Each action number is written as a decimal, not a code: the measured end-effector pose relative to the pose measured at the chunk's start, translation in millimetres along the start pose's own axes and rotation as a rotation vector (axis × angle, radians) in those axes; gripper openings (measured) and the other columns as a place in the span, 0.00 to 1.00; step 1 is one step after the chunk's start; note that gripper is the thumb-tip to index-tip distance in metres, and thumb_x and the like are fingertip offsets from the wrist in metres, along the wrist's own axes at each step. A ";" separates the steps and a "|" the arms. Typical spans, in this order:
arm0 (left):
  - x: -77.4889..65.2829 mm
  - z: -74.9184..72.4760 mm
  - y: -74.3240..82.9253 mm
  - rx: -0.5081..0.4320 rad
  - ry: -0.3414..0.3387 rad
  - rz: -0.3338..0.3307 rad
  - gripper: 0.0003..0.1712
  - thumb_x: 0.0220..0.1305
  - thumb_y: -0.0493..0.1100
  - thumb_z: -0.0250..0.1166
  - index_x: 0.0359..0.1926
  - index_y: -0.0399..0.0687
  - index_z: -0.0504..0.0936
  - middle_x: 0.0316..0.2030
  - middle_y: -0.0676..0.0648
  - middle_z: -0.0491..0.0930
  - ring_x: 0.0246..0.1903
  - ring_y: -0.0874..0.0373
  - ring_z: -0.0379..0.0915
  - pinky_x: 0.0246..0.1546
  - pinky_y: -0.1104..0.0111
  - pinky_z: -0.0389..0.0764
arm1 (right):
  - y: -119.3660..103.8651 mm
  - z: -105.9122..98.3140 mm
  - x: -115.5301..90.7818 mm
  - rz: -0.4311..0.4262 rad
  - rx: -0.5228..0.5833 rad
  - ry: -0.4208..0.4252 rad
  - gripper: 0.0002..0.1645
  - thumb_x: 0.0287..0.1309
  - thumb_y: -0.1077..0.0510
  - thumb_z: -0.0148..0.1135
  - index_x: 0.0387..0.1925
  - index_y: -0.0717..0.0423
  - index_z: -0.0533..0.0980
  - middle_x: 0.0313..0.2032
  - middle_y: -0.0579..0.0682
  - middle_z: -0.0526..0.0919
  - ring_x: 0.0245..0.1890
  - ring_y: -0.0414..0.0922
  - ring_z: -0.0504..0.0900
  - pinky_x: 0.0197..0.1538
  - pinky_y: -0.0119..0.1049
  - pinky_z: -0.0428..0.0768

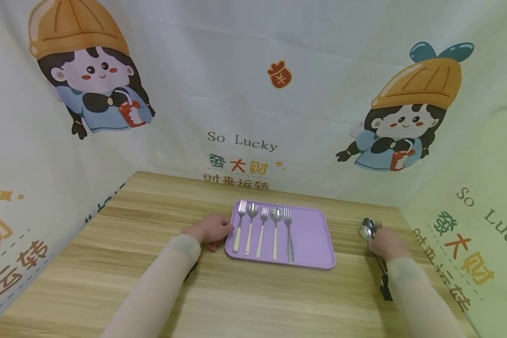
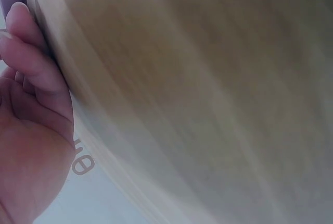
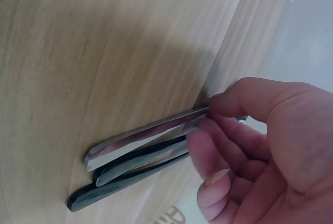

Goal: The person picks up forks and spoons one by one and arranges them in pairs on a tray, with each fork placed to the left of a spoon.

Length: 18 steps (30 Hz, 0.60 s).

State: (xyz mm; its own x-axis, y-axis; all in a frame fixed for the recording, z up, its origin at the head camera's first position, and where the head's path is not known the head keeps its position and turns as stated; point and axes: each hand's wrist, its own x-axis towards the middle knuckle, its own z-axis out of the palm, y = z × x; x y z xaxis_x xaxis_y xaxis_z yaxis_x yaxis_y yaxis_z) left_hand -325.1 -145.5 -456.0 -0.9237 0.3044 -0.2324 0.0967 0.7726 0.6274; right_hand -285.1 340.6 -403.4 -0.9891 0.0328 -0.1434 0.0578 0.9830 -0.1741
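Observation:
My left hand [image 1: 211,228] lies at the left edge of a purple tray [image 1: 310,239], its fingers loosely curled and fingertips right at the rim. In the left wrist view, the fingers rest low beside the tray's corner. On the tray, forks and spoons stand in a row, including a cream-handled fork [image 1: 237,234] at the left end and an all-metal fork [image 1: 289,234] at the right. Off to the right, my right hand [image 1: 386,243] pinches a shiny metal cutlery handle [image 3: 140,133]; its head cannot be told. Two darker handles [image 3: 130,164] lie close beside it.
Two spoon heads [image 1: 365,230] and fork tines [image 1: 378,224] show beyond the right hand, with dark handle ends [image 1: 385,288] nearer me. A wooden table [image 1: 279,300] carries everything. Printed cloth [image 1: 312,117] encloses the back and sides.

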 end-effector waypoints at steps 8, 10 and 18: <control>2.4 0.3 -2.1 -0.004 -0.002 -0.008 0.16 0.70 0.47 0.52 0.26 0.47 0.76 0.15 0.48 0.76 0.10 0.58 0.71 0.10 0.71 0.74 | -15.8 -8.3 -10.7 0.041 -0.012 -0.031 0.11 0.56 0.61 0.58 0.21 0.63 0.73 0.25 0.59 0.76 0.23 0.51 0.74 0.25 0.41 0.76; 2.9 0.2 -2.2 -0.005 -0.004 -0.013 0.16 0.70 0.47 0.52 0.26 0.47 0.76 0.15 0.47 0.76 0.10 0.58 0.71 0.10 0.71 0.74 | -17.9 -8.6 -12.0 0.047 -0.018 -0.039 0.11 0.55 0.62 0.59 0.20 0.63 0.73 0.25 0.60 0.76 0.24 0.51 0.74 0.25 0.41 0.76; 1.6 -0.7 -1.3 -0.009 -0.001 -0.015 0.16 0.70 0.47 0.52 0.26 0.47 0.77 0.15 0.48 0.75 0.10 0.58 0.71 0.10 0.71 0.73 | -19.4 -3.3 -10.9 0.047 -0.031 -0.068 0.11 0.49 0.62 0.59 0.16 0.60 0.73 0.21 0.56 0.76 0.18 0.45 0.73 0.20 0.34 0.71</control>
State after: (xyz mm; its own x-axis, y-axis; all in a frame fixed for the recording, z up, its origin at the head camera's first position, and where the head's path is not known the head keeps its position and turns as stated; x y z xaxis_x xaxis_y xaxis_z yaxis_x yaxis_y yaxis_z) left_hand -327.0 -146.4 -456.7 -0.9247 0.2936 -0.2423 0.0799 0.7720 0.6306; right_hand -275.9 321.7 -395.3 -0.9738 0.0675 -0.2171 0.0985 0.9859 -0.1352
